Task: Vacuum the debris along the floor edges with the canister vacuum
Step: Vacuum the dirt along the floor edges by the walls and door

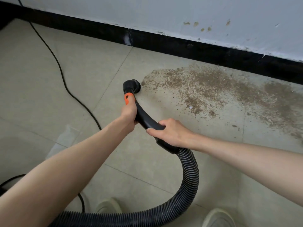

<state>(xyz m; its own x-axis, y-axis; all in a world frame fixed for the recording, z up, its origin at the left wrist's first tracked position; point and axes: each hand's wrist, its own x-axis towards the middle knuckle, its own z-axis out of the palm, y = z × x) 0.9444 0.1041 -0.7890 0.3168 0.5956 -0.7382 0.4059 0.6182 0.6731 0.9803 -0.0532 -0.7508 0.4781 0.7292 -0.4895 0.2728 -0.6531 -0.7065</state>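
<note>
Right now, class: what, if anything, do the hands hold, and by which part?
Both hold the vacuum's curved black handle tube. The left hand grips it just below the orange collar; the right hand grips its lower end, above the ribbed hose.

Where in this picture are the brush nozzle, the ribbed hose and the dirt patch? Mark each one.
brush nozzle (131,85): head view, on its round black head.
ribbed hose (190,176): head view, on the bend below the handle.
dirt patch (196,81): head view, on the brown grit near the baseboard.

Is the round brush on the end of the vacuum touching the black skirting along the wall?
Apart. The head view shows the brush nozzle out on the tile, with a wide strip of bare floor between it and the black skirting.
</note>
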